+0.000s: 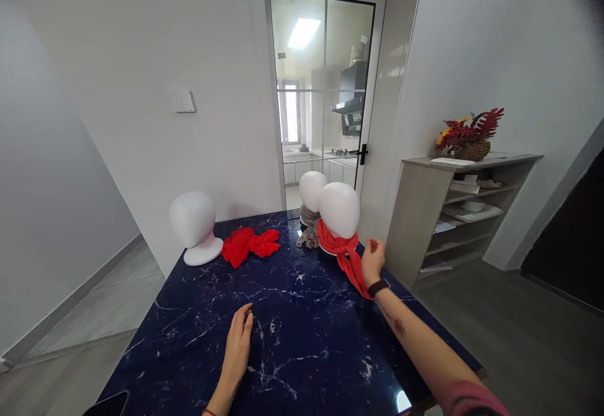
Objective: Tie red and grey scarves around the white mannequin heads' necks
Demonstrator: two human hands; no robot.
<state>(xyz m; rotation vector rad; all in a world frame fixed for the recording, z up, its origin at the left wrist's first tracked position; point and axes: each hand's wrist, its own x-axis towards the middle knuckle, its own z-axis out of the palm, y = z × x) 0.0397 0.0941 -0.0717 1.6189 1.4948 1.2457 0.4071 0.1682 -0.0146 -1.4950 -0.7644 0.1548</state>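
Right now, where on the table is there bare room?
Free: the middle of the table, between the left hand and right forearm; also between that hand and the lone white head. Crowded: the far right, where two white heads, grey scarf, red scarf and right hand cluster.

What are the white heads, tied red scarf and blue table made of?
White mannequin heads: probably foam, maybe plastic; smooth and matte.
Tied red scarf: soft, matte cloth, judging by its folds.
Blue table: marble-like and glossy, with white veins and reflections; possibly imitation stone.
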